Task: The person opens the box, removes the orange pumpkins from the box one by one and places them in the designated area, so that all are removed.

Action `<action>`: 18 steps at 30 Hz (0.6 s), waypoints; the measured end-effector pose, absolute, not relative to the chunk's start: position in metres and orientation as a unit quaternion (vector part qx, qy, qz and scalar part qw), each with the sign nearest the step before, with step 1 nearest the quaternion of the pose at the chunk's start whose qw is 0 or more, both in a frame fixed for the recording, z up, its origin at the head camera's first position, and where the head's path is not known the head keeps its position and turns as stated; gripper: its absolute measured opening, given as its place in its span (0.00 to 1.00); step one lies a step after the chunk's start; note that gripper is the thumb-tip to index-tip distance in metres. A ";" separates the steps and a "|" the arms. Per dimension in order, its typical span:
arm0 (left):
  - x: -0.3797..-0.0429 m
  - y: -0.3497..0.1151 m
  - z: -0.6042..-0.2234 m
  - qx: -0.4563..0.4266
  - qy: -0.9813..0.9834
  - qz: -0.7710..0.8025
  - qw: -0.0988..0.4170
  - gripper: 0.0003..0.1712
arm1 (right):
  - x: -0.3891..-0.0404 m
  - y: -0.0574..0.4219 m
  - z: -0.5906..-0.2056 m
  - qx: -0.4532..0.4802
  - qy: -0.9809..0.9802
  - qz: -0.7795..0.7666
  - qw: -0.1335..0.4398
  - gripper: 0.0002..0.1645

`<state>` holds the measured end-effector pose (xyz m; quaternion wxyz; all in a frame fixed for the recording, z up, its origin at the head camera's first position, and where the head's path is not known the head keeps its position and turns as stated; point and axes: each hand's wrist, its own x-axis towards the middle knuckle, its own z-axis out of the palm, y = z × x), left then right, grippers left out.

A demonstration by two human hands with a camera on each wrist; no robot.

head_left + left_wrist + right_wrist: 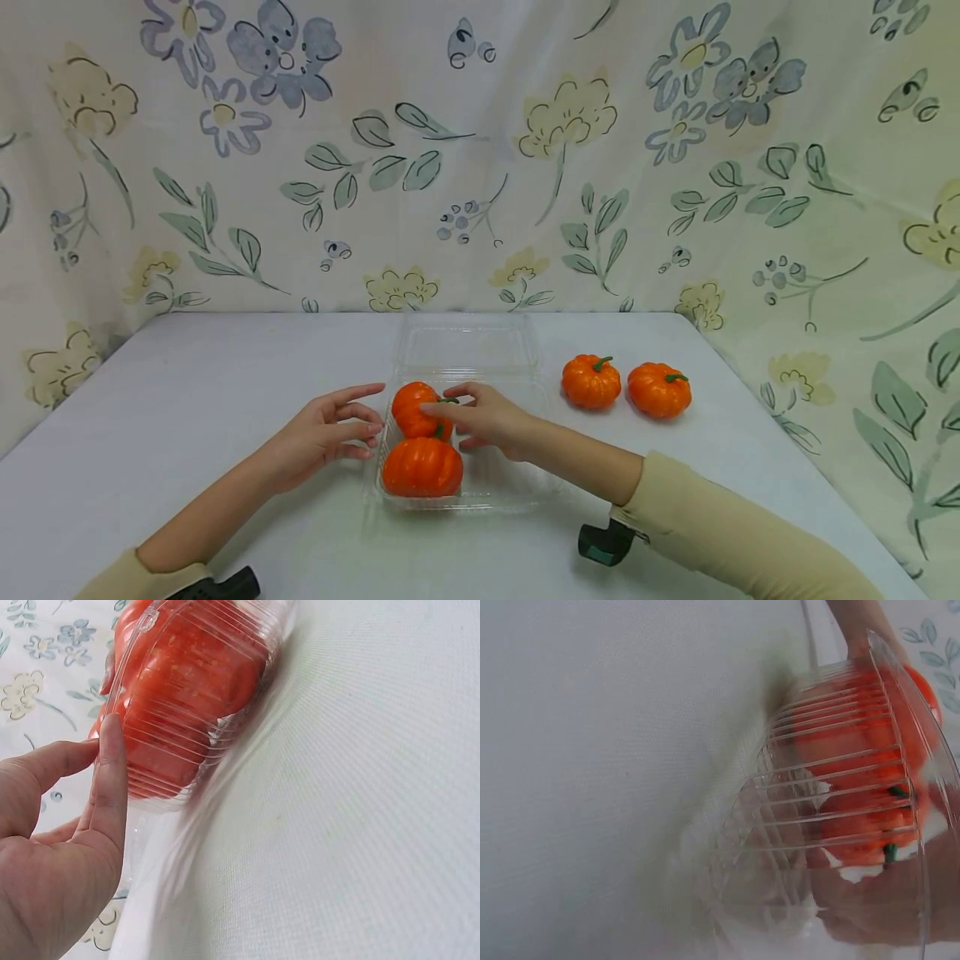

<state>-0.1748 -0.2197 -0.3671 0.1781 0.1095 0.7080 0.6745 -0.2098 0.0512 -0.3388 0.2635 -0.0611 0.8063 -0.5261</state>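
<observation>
Two orange pumpkins with green stems sit in the left half of a clear plastic clamshell box (495, 500): a near pumpkin (422, 468) and a far pumpkin (408, 408) behind it. My right hand (491, 421) reaches over the box from the right, fingers loosely spread at the far pumpkin, one finger overlapping its top near the stem. Through the box wall, the right wrist view shows this hand (877, 904) beside the pumpkins. At the box's left side is my left hand (322, 433), fingers loosely extended; in its wrist view, fingertips (111, 731) are right at the rim.
The box's transparent lid (468, 346) lies folded back, away from me. To the right of the box, a third pumpkin (591, 382) and a fourth one (659, 391) stand side by side on the white table (247, 367). A floral curtain (480, 167) hangs behind.
</observation>
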 end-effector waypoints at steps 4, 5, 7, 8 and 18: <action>-0.175 -0.219 -0.367 0.108 0.708 0.674 0.178 0.44 | -0.208 0.046 -0.340 -0.060 0.805 -0.528 0.263 0.39; -0.175 -0.219 -0.367 0.108 0.708 0.674 0.178 0.44 | -0.208 0.045 -0.340 -0.060 0.806 -0.528 0.262 0.39; -0.174 -0.219 -0.367 0.107 0.708 0.675 0.178 0.44 | -0.206 0.043 -0.339 -0.060 0.806 -0.529 0.259 0.39; -0.174 -0.219 -0.367 0.107 0.708 0.675 0.178 0.44 | -0.206 0.042 -0.339 -0.060 0.807 -0.529 0.257 0.39; -0.175 -0.219 -0.368 0.110 0.706 0.676 0.180 0.43 | -0.202 0.038 -0.339 -0.047 0.806 -0.540 0.238 0.39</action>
